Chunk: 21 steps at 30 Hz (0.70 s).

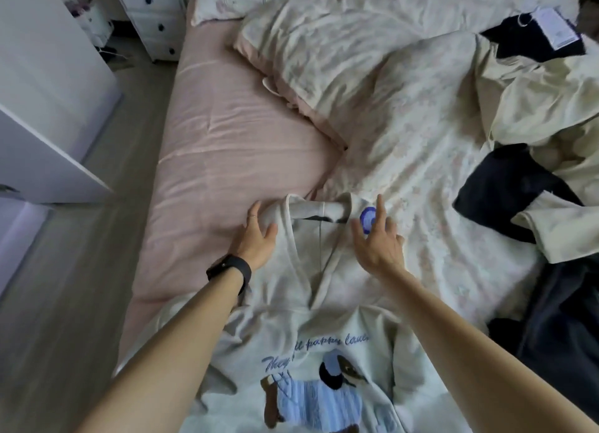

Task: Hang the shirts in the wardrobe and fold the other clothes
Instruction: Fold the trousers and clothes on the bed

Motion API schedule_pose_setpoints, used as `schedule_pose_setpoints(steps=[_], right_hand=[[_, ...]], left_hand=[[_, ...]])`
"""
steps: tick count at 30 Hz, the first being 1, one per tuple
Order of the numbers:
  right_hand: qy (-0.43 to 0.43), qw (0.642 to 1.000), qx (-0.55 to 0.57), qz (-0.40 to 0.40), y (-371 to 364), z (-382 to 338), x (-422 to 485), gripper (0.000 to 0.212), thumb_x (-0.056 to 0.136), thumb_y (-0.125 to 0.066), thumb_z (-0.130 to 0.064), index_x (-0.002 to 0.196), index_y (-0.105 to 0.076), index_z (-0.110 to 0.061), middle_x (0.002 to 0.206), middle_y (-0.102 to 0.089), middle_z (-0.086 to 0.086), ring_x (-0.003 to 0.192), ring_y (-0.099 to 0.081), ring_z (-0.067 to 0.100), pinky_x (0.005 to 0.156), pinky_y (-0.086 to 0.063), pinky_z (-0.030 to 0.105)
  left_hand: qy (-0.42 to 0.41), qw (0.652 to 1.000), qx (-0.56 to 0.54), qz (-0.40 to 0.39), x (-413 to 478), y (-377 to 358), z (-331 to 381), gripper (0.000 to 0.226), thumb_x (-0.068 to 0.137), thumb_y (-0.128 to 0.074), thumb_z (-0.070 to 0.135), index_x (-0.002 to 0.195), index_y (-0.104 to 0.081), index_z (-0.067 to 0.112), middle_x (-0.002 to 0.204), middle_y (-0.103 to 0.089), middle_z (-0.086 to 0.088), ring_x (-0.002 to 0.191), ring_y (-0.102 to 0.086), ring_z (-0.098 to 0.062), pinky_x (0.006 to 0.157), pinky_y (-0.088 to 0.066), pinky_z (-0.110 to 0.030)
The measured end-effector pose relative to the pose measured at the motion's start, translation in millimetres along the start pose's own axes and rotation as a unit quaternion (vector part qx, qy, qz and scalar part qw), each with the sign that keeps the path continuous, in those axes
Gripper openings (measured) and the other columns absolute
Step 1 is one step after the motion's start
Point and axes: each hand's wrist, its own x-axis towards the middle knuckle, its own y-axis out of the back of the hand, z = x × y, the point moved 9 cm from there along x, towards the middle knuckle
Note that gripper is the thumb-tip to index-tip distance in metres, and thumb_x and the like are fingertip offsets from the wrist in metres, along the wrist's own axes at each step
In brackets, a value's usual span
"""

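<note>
Cream hoodie: a soft cream cotton hoodie with a printed dog in a blue jumper (324,351) lies front up on the near part of the bed. Its top points to the pillows.
Hood: the hood (311,238) is spread out past the neck. It has a round blue patch (368,220) at its right corner.
Left hand: the person's left hand (256,235), with a black wrist band (231,270), lies on the hood's left corner with its fingers spread. It pinches nothing.
Right hand: the right hand (379,241) is spread wide too, right by the blue patch. I cannot tell if it touches the cloth or floats just over it.
Bed: a smooth pink sheet (227,141) is on the left and a crumpled flowery white duvet (405,124) is on the right.
Other clothes: a heap of pale yellow and dark blue clothes (534,108) waits on the right, well apart from the hands.
Step now: I think the hood is being patted flat, which starts the fold. A hoodie looks like one to fold, not hang.
Next move: the hood likely folds down onto the chest. Both hands would need to take the top corners and bring them back together, keeping the edge straight.
</note>
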Motion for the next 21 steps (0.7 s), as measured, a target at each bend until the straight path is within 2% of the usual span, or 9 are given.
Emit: schedule_pose_setpoints(steps=[3, 5, 6, 9, 11, 13, 16, 19, 21], right_hand=[[-0.039, 0.993, 0.11, -0.005, 5, 3, 21, 0.057, 0.101, -0.043, -0.052, 0.148, -0.038, -0.019, 0.128, -0.061, 0.008, 0.107, -0.059, 0.034, 0.089, -0.048, 0.04], [0.026, 0.993, 0.112, 0.012, 16, -6, 25, 0.029, 0.101, -0.05, -0.043, 0.118, -0.06, -0.021, 0.093, -0.066, -0.003, 0.091, -0.064, 0.027, 0.068, -0.048, 0.033], [0.075, 0.99, 0.098, 0.065, 30, -15, 24, 0.019, 0.101, -0.05, -0.037, 0.111, -0.062, -0.024, 0.092, -0.064, -0.003, 0.091, -0.063, 0.025, 0.068, -0.046, 0.032], [0.215, 0.932, 0.107, 0.271, 77, -49, 0, 0.02, 0.102, -0.053, -0.021, 0.119, -0.063, -0.021, 0.112, -0.059, 0.001, 0.101, -0.053, 0.019, 0.085, -0.041, 0.029], [0.246, 0.91, 0.124, 0.311, 94, -71, 0, 0.028, 0.102, -0.053, -0.017, 0.127, -0.062, -0.024, 0.127, -0.053, 0.003, 0.112, -0.046, 0.018, 0.095, -0.034, 0.024], [0.202, 0.94, 0.119, 0.249, 91, -79, 22, 0.041, 0.102, -0.053, -0.026, 0.142, -0.049, -0.036, 0.151, -0.038, 0.002, 0.132, -0.036, 0.022, 0.107, -0.031, 0.03], [0.161, 0.966, -0.044, 0.198, 60, -62, 18, 0.054, 0.102, -0.048, -0.045, 0.153, -0.033, -0.038, 0.166, -0.019, 0.002, 0.149, -0.016, 0.032, 0.118, -0.025, 0.051], [0.233, 0.942, -0.193, 0.146, -5, -41, -38, 0.06, 0.098, -0.048, -0.054, 0.153, -0.036, -0.037, 0.167, -0.017, 0.006, 0.154, -0.006, 0.035, 0.12, -0.021, 0.056], [0.247, 0.938, -0.226, 0.089, -53, -13, -85, 0.065, 0.097, -0.041, -0.061, 0.156, -0.029, -0.038, 0.168, -0.011, 0.006, 0.155, 0.002, 0.033, 0.122, -0.011, 0.057]], left_hand=[[0.064, 0.986, -0.153, 0.003, 22, -2, -9, 0.074, 0.095, -0.063, 0.039, 0.156, -0.024, 0.026, 0.149, -0.046, -0.006, 0.131, -0.05, -0.03, 0.099, -0.041, -0.032], [0.03, 0.982, -0.188, 0.014, 31, 7, -2, 0.055, 0.091, -0.071, 0.023, 0.142, -0.052, 0.017, 0.135, -0.059, -0.001, 0.12, -0.058, -0.021, 0.094, -0.044, -0.026], [-0.012, 0.98, -0.196, 0.039, 30, 18, 9, 0.04, 0.09, -0.07, 0.017, 0.13, -0.063, 0.016, 0.124, -0.065, 0.002, 0.113, -0.061, -0.018, 0.089, -0.044, -0.022], [-0.153, 0.951, -0.149, 0.225, 11, 66, 52, 0.024, 0.09, -0.065, 0.008, 0.108, -0.073, 0.021, 0.105, -0.061, -0.001, 0.097, -0.059, -0.017, 0.083, -0.038, -0.015], [-0.209, 0.928, -0.112, 0.288, 3, 81, 82, 0.028, 0.092, -0.061, 0.008, 0.114, -0.07, 0.024, 0.107, -0.05, 0.001, 0.099, -0.055, -0.017, 0.086, -0.037, -0.017], [-0.199, 0.948, -0.045, 0.243, 19, 73, 91, 0.04, 0.096, -0.058, 0.019, 0.133, -0.058, 0.033, 0.128, -0.044, -0.002, 0.118, -0.049, -0.022, 0.102, -0.039, -0.03], [-0.122, 0.974, 0.156, 0.114, 27, 37, 65, 0.06, 0.097, -0.053, 0.04, 0.152, -0.03, 0.041, 0.163, -0.015, -0.005, 0.143, -0.025, -0.031, 0.116, -0.028, -0.045], [-0.179, 0.945, 0.268, 0.054, -20, -8, 38, 0.059, 0.096, -0.051, 0.04, 0.153, -0.034, 0.035, 0.165, -0.017, -0.003, 0.146, -0.028, -0.029, 0.117, -0.026, -0.049], [-0.223, 0.928, 0.289, 0.068, -67, -36, 12, 0.056, 0.093, -0.052, 0.039, 0.148, -0.045, 0.032, 0.162, -0.03, -0.005, 0.146, -0.033, -0.029, 0.116, -0.025, -0.055]])
